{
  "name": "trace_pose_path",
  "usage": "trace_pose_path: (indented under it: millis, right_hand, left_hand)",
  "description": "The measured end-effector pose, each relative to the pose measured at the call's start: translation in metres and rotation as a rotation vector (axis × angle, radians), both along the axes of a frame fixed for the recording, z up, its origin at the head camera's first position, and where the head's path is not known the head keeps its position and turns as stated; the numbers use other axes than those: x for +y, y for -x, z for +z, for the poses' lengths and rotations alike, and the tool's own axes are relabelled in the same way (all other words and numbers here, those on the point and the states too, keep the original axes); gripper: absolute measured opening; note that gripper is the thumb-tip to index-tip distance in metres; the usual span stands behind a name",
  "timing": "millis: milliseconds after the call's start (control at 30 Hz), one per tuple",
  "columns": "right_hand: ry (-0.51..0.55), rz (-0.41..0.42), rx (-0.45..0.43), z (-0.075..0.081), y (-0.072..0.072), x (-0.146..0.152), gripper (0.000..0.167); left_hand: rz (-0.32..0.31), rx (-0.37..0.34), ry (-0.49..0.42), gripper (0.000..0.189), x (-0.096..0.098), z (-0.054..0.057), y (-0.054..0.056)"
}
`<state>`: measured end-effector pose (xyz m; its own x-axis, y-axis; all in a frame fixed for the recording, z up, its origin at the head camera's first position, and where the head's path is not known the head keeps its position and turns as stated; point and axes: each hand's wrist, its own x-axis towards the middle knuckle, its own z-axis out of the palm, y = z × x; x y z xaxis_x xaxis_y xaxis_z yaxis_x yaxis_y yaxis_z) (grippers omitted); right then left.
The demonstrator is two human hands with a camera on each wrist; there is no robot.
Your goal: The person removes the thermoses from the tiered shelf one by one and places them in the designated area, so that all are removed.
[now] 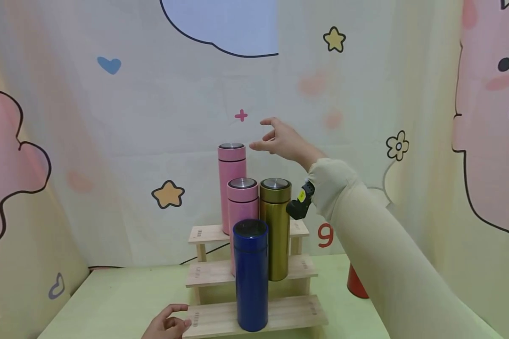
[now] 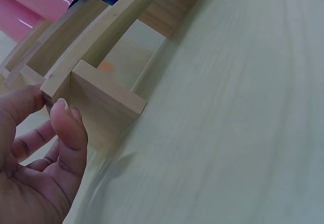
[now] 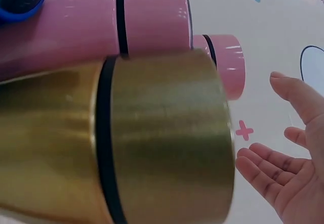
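My right hand point(image 1: 282, 140) is raised beside the top of the rear pink thermos bottle point(image 1: 232, 188), with thumb and fingers spread apart and nothing between them. The right wrist view shows the same open hand point(image 3: 291, 168) beyond the lid of the gold thermos bottle point(image 3: 167, 138). My left hand point(image 1: 166, 325) pinches the left end of the lowest board of a wooden step stand point(image 1: 214, 314), thumb and forefinger at its corner point(image 2: 55, 85). On that lowest step a blue thermos bottle point(image 1: 252, 282) stands upright. Behind it, a second pink thermos bottle point(image 1: 242, 207) and the gold one share the middle step.
A red cylinder point(image 1: 357, 282) stands on the pale green table point(image 1: 110, 296) to the right, partly hidden by my right sleeve point(image 1: 377, 245). A printed cloth backdrop point(image 1: 152, 117) closes off the back and sides.
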<state>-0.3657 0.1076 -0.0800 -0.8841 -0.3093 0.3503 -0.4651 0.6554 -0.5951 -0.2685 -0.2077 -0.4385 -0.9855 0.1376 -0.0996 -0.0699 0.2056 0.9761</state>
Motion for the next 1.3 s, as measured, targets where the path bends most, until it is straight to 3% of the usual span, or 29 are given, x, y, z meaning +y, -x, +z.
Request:
trace_pose_path:
  millis: [467, 900, 1300]
  right_hand:
    - [-0.104, 0.044, -0.031, -0.002, 0.010, -0.033, 0.073]
    - [-0.173, 0.078, -0.042, -0.010, 0.021, -0.044, 0.073]
    - [-0.233, 0.077, 0.011, -0.012, 0.020, -0.050, 0.074]
  left_hand:
    - [-0.023, -0.011, -0.011, 0.068, -0.004, -0.003, 0.003]
    - [-0.047, 0.012, -0.027, 0.070, -0.004, 0.000, 0.001]
    - [-0.070, 0.013, -0.047, 0.067, -0.005, -0.001, 0.001]
